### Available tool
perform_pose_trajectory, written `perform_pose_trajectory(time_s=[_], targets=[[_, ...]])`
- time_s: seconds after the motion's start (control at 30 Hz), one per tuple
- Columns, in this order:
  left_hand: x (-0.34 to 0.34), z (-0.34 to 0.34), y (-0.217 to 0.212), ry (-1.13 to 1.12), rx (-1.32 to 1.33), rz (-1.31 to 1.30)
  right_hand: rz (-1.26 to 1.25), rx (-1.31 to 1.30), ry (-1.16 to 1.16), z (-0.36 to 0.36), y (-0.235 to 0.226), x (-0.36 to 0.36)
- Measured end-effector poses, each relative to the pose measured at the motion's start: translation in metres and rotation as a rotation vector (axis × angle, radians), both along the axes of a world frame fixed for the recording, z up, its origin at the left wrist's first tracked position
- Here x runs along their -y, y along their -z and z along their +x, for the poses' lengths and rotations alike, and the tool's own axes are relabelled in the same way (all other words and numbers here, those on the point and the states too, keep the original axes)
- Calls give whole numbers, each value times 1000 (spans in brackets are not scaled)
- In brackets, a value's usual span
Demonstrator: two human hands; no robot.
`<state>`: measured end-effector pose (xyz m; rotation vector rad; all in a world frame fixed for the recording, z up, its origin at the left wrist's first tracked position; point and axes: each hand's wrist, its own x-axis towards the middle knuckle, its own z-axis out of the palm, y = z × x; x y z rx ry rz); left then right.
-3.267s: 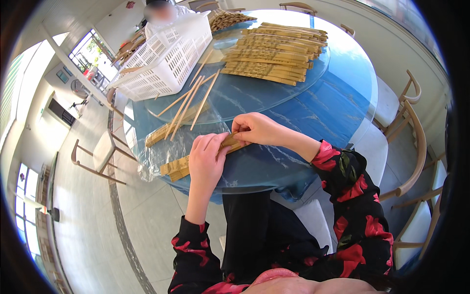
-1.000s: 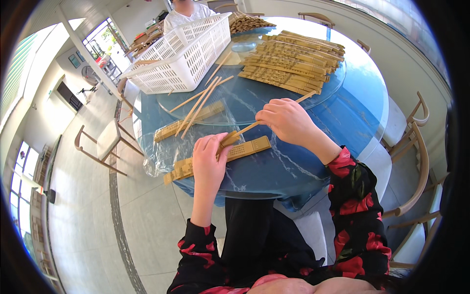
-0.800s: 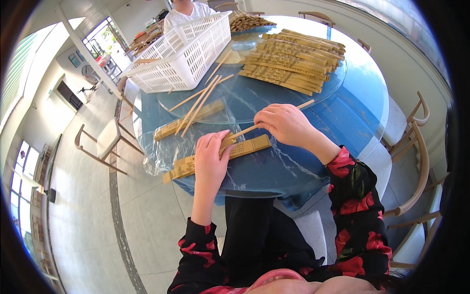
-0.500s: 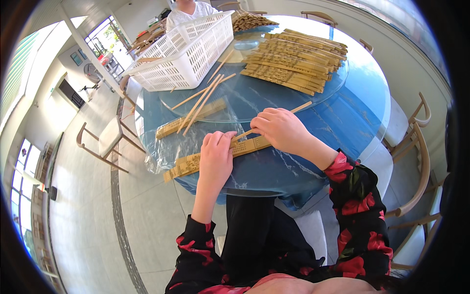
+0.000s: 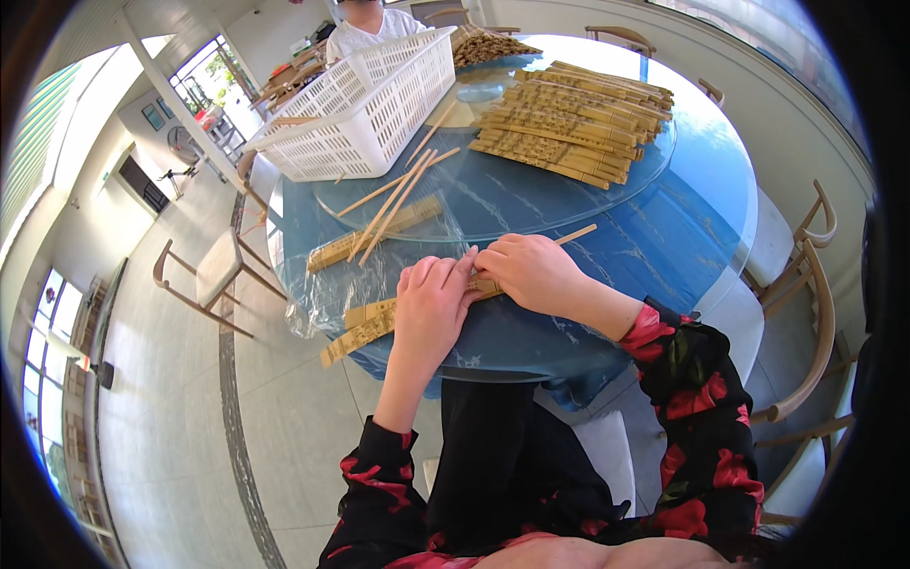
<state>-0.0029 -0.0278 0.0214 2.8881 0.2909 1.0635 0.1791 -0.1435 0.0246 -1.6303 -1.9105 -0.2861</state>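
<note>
My left hand (image 5: 431,302) is closed over the middle of yellow printed paper sleeves (image 5: 358,343), whose ends fan out to its lower left at the table's near edge. Tight against it, my right hand (image 5: 533,273) pinches a pale wooden chopstick (image 5: 576,234); one end pokes out to the upper right. The chopstick's other end is hidden under my fingers, so I cannot tell whether it is inside a sleeve. Beyond my left hand, loose chopsticks (image 5: 395,207) lie crossed over another bundle of sleeves (image 5: 332,253) and a crumpled clear plastic bag (image 5: 308,296).
A white slatted basket (image 5: 365,133) stands at the far left of the round blue table (image 5: 701,223). Stacked yellow sleeves (image 5: 569,128) lie on the glass turntable, with a brown pile (image 5: 493,47) behind. Across the table sits a person in white (image 5: 374,30). Wooden chairs surround the table.
My hands have come together until they touch. The right hand moved left and slightly down with the chopstick, and the left turned further over the sleeves.
</note>
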Motion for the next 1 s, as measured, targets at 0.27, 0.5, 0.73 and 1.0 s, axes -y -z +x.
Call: perform_pose_trajectory(time_s=[0.27,0.5,0.73,1.0], targets=[[-10,-8,6,-202,249,27,30,-43,92,9,-5,1],[-20,-11,18,-231,98,-268,15,-45,75,12,-5,0],[-17,-9,10,-91,148,-254,5,-75,14,12,-7,3],[-12,-8,5,-4,96,-221,15,-76,-13,11,-6,4]])
